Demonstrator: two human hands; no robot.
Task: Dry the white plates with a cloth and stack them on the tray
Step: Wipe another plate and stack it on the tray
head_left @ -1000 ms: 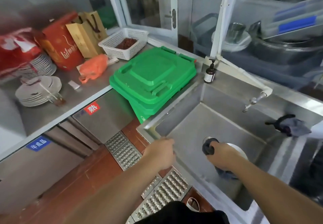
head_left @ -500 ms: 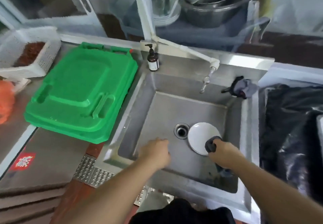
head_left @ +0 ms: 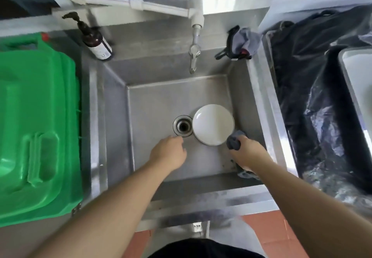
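Note:
A white plate (head_left: 213,124) lies on the floor of the steel sink (head_left: 157,101), just right of the drain (head_left: 182,126). My right hand (head_left: 248,151) grips a bunched dark grey cloth (head_left: 234,142) at the plate's near right edge; more cloth hangs below the wrist. My left hand (head_left: 169,153) hovers inside the sink near the drain, fingers loosely curled and holding nothing, a little left of the plate. At the far right edge a pale tray (head_left: 356,80) shows only partly.
A green bin lid (head_left: 38,121) lies left of the sink. A brown pump bottle (head_left: 96,40) and a tap (head_left: 194,44) stand at the sink's back. A grey rag (head_left: 241,42) hangs on the back right corner. Black plastic sheeting (head_left: 314,105) covers the counter on the right.
My view has swung right and down from the left counter onto the sink. My left hand has moved off the sink's front rim toward the drain; my right hand keeps the cloth beside the plate.

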